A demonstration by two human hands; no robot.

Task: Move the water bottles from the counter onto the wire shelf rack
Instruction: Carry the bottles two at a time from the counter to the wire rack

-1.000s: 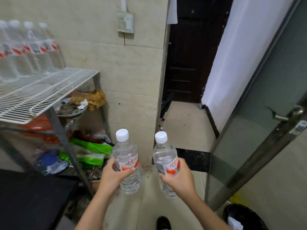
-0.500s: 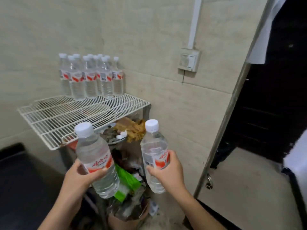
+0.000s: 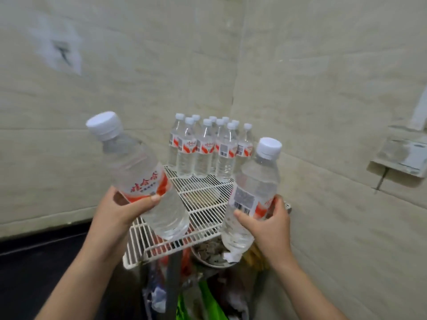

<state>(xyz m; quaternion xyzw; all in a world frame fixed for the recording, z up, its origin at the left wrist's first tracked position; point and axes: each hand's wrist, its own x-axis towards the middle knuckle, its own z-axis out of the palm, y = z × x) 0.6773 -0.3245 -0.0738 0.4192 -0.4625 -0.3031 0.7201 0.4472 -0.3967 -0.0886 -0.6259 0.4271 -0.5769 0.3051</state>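
Note:
My left hand (image 3: pixel 120 207) grips a clear water bottle (image 3: pixel 136 169) with a white cap and red label, tilted to the left, above the front of the white wire shelf rack (image 3: pixel 203 199). My right hand (image 3: pixel 270 224) holds a second, near-upright bottle (image 3: pixel 251 192) round its label, over the rack's right front edge. Several identical bottles (image 3: pixel 205 148) stand in a cluster at the back of the rack, in the wall corner.
Tiled walls meet in the corner behind the rack. A switch box (image 3: pixel 402 158) sits on the right wall. Under the rack are a bowl (image 3: pixel 210 254) and bags, one green (image 3: pixel 208 301). A dark surface (image 3: pixel 34 269) lies at lower left.
The view has turned left and closed in on the rack, which is now centred. Both hands have raised their bottles up over the rack's front; the left bottle tilts more.

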